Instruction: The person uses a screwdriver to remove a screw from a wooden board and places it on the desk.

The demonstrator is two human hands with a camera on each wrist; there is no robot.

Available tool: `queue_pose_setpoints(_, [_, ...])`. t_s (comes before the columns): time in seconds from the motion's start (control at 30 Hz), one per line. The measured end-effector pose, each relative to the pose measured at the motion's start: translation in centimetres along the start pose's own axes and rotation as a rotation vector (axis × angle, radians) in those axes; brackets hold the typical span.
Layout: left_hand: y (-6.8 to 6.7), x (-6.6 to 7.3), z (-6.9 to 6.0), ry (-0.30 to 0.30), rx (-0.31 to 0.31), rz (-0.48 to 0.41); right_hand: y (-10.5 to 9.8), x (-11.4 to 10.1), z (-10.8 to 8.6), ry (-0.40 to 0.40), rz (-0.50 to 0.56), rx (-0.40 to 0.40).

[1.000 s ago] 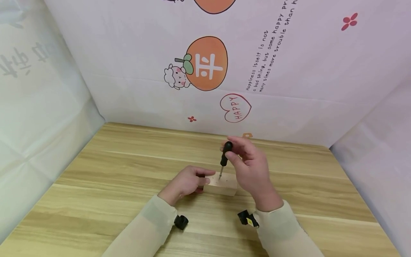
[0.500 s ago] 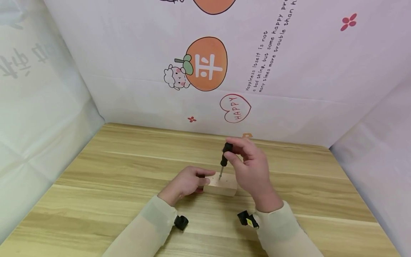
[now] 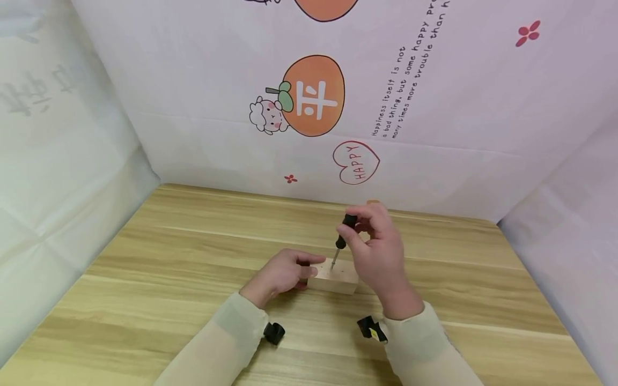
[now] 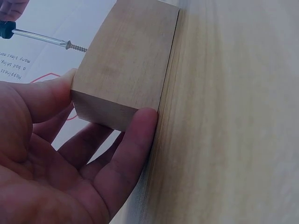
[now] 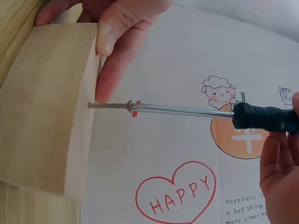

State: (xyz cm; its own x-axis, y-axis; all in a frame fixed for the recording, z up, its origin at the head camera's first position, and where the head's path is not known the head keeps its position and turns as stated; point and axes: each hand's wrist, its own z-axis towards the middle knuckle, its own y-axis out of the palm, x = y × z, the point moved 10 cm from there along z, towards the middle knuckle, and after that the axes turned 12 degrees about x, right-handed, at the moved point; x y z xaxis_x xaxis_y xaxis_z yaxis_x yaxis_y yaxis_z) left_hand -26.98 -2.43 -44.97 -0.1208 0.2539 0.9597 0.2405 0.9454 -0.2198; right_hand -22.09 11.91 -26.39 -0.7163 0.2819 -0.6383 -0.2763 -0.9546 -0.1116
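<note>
A pale wooden block [image 3: 333, 286] lies on the table, with small holes in its top face. My left hand [image 3: 280, 273] grips the block's left end, thumb and fingers around its edges. A screw [image 5: 110, 106] stands in the top of the block, most of its thread showing. The tip of a screwdriver [image 5: 187, 110] meets the screw head. My right hand [image 3: 381, 252] pinches the screwdriver's black handle [image 3: 346, 231] between thumb and fingers, with the shaft leaning slightly right in the head view.
The wood-grain table [image 3: 193, 257] runs back to a printed white cloth [image 3: 217, 150]. More cloth hangs at the left [image 3: 63, 161] and right sides. Black wrist cameras [image 3: 274, 333] sit on both sleeves.
The screwdriver handle has tipped a little to the right, and my right fingers have shifted around it. The block and my left hand hold their places.
</note>
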Motion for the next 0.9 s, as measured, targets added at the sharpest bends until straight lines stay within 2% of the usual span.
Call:
queue_pose_setpoints(0.13, [0.2,0.2,0.02,-0.003,-0.002,-0.006,-0.31,0.07,-0.08,0.025,0.047,-0.003])
queue_pose_setpoints(0.33, [0.24,0.13,0.05,-0.004,-0.004,-0.01,0.3,0.17,-0.21,0.069,0.152,-0.082])
queue_pose_setpoints(0.47, [0.19,0.03,0.1,0.002,-0.004,-0.009,0.32,-0.07,-0.12,0.027,0.088,-0.091])
queue_pose_setpoints(0.57, [0.18,0.0,0.13,0.003,-0.005,-0.007,-0.02,-0.13,0.1,-0.005,-0.034,-0.054])
queue_pose_setpoints(0.67, [0.23,0.04,0.07,0.007,-0.006,-0.004,-0.36,-0.05,0.3,0.003,-0.101,-0.024])
queue_pose_setpoints(0.9, [0.26,-0.01,0.14,-0.003,-0.005,-0.005,-0.39,0.45,0.15,0.093,-0.015,-0.057])
